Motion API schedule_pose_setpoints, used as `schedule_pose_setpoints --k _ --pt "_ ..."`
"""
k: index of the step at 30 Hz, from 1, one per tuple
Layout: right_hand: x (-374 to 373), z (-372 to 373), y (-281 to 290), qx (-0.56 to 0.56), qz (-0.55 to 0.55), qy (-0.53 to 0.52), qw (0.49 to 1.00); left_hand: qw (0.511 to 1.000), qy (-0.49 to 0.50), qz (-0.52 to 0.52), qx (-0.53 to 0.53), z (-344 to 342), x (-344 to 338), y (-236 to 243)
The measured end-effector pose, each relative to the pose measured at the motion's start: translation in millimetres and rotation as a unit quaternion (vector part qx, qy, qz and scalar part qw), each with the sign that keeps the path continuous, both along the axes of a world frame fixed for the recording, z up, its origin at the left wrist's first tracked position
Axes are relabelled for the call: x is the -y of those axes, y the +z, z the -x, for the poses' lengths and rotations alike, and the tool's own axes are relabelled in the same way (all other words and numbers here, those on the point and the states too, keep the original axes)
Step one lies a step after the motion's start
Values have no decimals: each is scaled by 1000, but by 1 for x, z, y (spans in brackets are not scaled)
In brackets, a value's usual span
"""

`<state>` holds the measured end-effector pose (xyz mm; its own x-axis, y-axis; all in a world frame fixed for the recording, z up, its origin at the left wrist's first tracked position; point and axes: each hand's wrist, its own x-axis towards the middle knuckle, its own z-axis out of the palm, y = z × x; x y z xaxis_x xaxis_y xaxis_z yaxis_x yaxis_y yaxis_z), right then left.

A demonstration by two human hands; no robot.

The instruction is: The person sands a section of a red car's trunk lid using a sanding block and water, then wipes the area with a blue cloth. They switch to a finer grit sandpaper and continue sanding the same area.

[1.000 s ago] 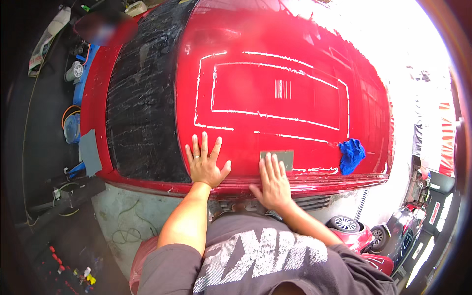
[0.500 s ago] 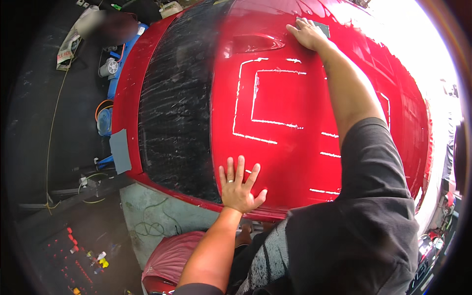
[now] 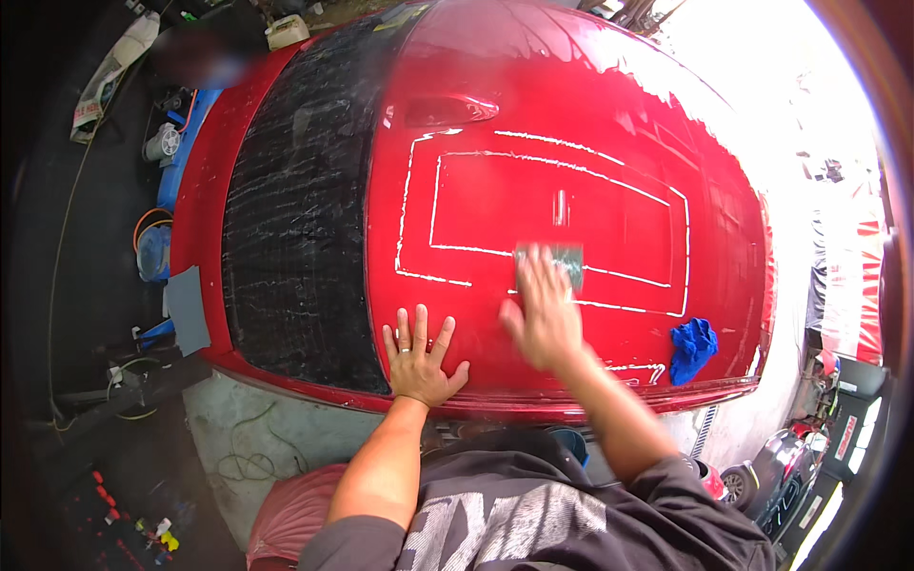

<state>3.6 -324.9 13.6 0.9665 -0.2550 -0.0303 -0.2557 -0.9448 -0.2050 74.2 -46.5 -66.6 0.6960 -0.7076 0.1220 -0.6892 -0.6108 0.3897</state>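
Red car roof (image 3: 486,328): left hand (image 3: 419,369) spread beside dark glass (image 3: 295,219); right hand (image 3: 547,319) laid flat over grey-green pad (image 3: 572,261), farther from glass.

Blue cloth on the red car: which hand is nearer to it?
Right: the right hand is left of the blue cloth, over the green pad; the left hand rests much farther left, beside the dark glass.
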Motion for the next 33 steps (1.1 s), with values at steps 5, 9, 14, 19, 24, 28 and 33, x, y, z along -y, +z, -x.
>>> schedule_pose_setpoints --k 5,9,14,19,24,28,33 --pt "175 -251 -36 7 136 -7 991 1000 0 -1 -15 -1 -4 -12" --pt "236 -370 -31 25 73 -58 995 1000 6 18 9 -1 -6 -12" --pt "121 -207 -14 16 91 -26 995 1000 4 -2 -26 -1 -4 -6" --pt "-28 50 34 -109 -41 12 993 1000 6 17 -18 -1 -1 0" --pt "42 -4 8 -14 11 23 1000 1000 -1 5 -9 -1 -3 -4" --pt "219 -231 -21 29 102 -15 994 1000 0 12 0 -1 -6 -12" --pt "297 -356 -40 8 96 -60 994 1000 3 18 10 1 -6 -13"
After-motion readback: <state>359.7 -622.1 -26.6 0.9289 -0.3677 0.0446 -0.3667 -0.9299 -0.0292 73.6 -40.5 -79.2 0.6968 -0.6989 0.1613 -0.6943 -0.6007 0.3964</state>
